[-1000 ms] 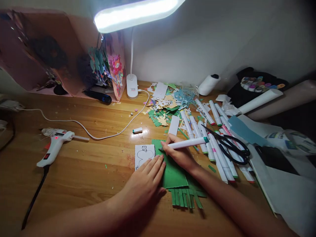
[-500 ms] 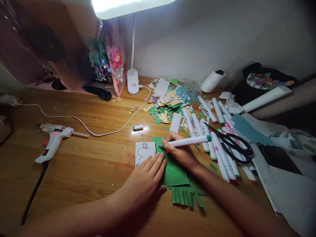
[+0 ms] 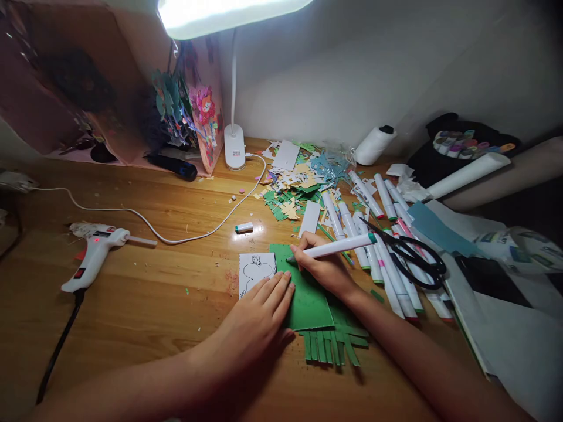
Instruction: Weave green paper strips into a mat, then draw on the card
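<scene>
Slightly rightward over the green card (image 3: 308, 302), the white marker (image 3: 334, 248) has been shifted since the earlier frame. Nearest, green fringed strips (image 3: 323, 347) are seen at the card's lower edge. The left hand (image 3: 263, 309) is laid flat, fingers extended, across the card's left side and the drawing card (image 3: 255, 274). By the right hand (image 3: 329, 272) the marker is gripped, its tip held at the green card's upper part, just beyond the left fingertips. Farther off, paper scraps (image 3: 299, 184) are heaped.
</scene>
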A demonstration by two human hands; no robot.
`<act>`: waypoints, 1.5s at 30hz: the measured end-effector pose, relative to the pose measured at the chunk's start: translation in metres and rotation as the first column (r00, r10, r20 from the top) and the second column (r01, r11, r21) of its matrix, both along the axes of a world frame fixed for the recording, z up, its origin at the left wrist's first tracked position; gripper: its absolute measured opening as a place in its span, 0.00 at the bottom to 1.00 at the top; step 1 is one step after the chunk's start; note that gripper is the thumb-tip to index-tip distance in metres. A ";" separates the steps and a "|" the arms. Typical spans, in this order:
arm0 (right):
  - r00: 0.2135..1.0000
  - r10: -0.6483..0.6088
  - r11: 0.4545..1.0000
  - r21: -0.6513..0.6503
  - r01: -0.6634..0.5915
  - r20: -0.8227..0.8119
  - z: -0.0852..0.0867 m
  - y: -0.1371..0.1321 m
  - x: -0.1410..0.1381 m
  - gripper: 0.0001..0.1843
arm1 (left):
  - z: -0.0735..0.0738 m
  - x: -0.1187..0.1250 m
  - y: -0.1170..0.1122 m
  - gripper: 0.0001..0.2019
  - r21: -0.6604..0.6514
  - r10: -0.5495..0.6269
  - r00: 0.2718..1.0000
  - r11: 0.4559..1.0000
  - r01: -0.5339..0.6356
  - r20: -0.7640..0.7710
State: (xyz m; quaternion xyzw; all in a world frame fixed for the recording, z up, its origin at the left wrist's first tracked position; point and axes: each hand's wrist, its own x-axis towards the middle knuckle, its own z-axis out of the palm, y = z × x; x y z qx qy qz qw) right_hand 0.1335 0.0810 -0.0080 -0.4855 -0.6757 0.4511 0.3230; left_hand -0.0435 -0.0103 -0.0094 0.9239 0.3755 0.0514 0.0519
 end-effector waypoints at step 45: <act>0.989 -0.137 0.990 0.043 0.134 0.057 -0.005 0.004 0.014 0.17 | 0.003 0.000 -0.001 0.28 -0.028 0.033 0.999 0.999 -0.033 0.024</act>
